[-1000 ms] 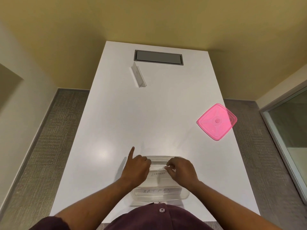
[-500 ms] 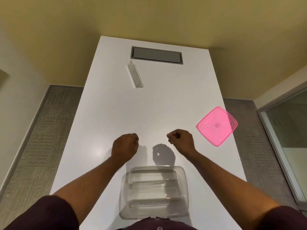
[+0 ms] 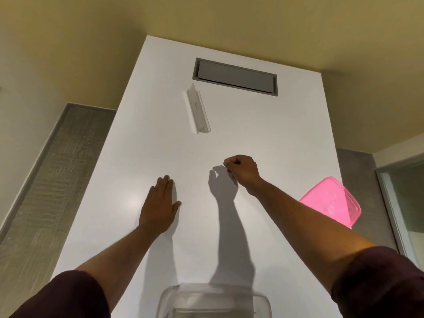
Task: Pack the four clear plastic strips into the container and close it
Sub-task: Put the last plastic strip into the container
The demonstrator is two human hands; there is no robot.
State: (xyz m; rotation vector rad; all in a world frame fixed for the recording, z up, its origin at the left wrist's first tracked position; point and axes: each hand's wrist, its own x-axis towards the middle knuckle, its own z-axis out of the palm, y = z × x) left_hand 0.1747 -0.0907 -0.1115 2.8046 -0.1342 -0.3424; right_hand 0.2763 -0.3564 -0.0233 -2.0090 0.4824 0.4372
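One clear plastic strip [image 3: 198, 111] lies on the far part of the white table [image 3: 286, 143], just below the grey hatch. My right hand [image 3: 242, 172] hovers above the table between the strip and the container, fingers curled into a loose fist with nothing in it. My left hand [image 3: 160, 205] rests flat on the table, fingers straight and together. The clear container [image 3: 214, 301] sits at the near edge, cut off by the frame; what lies inside is hard to make out. Its pink lid [image 3: 331, 201] lies at the right edge, partly behind my right forearm.
A grey rectangular hatch [image 3: 236, 76] is set into the table's far end. The table's left and right edges drop to grey carpet. A glass partition [image 3: 406, 207] stands at the right.
Both hands left the container and moved forward over the table. My left hand went from a fist to flat on the surface. The view tilted up, so the container slid to the bottom edge.
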